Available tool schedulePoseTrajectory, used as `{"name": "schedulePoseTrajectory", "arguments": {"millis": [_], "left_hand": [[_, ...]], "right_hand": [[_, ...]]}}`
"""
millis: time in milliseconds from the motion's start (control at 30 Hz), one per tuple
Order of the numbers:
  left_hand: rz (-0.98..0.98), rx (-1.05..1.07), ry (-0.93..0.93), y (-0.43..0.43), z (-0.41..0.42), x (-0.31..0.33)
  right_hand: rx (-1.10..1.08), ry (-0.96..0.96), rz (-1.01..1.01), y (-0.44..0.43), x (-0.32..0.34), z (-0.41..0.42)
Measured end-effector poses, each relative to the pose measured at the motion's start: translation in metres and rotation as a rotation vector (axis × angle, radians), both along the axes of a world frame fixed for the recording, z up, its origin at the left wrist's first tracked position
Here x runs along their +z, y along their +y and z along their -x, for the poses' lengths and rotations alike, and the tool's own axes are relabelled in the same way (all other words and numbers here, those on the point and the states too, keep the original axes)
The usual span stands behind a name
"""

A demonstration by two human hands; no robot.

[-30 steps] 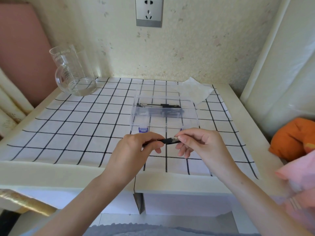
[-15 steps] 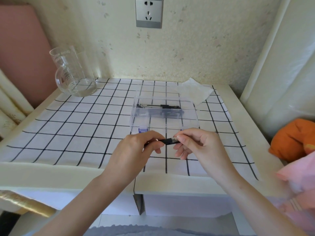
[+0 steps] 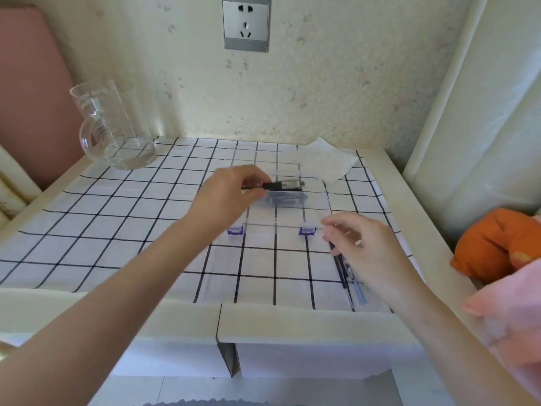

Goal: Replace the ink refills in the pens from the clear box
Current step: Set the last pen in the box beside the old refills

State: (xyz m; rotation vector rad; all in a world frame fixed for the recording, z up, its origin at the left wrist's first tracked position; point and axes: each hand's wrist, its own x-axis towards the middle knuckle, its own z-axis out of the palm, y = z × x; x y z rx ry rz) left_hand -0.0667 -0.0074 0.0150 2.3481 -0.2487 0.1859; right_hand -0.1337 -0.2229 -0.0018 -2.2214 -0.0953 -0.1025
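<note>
A white worktop (image 3: 87, 303) stands against a cream, speckled wall with a grey socket (image 3: 246, 23) set in it. A white cloth (image 3: 102, 230) ruled in black squares covers most of the top.

The clear box (image 3: 314, 197) sits on the cloth below the socket, with two blue latches (image 3: 307, 230) at its near edge. Its clear lid (image 3: 263, 288) seems to lie open flat on the near side.

The left grip (image 3: 231, 191) reaches over the box's left end, clenched on a black pen (image 3: 275, 186) held level above the box's far side. More dark pens lie inside the box there. The right grip (image 3: 363, 247) hovers just off the box's near right corner with fingers curled; I cannot tell whether it pinches anything. Beneath it, nearer than the box, a dark pen barrel (image 3: 341, 271) and a slim refill (image 3: 358, 291) lie side by side.

A glass jug (image 3: 117, 133) stands well to the left of the box by the wall. A white tissue (image 3: 328, 162) lies just behind the box's far right corner. An orange cushion (image 3: 494, 244) and a pink fabric (image 3: 512, 317) lie well to the right of the box, off the worktop.
</note>
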Motion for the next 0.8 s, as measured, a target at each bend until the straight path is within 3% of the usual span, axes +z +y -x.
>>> {"name": "schedulePoseTrajectory", "arguments": {"millis": [367, 800], "left_hand": [[-0.094, -0.017, 0.093, -0.017, -0.076, -0.021], [-0.066, -0.024, -0.023, 0.001, 0.002, 0.001]], "right_hand": [[0.037, 0.005, 0.025, -0.001, 0.005, 0.003], [-0.044, 0.031, 0.094, -0.018, 0.017, 0.000]]}}
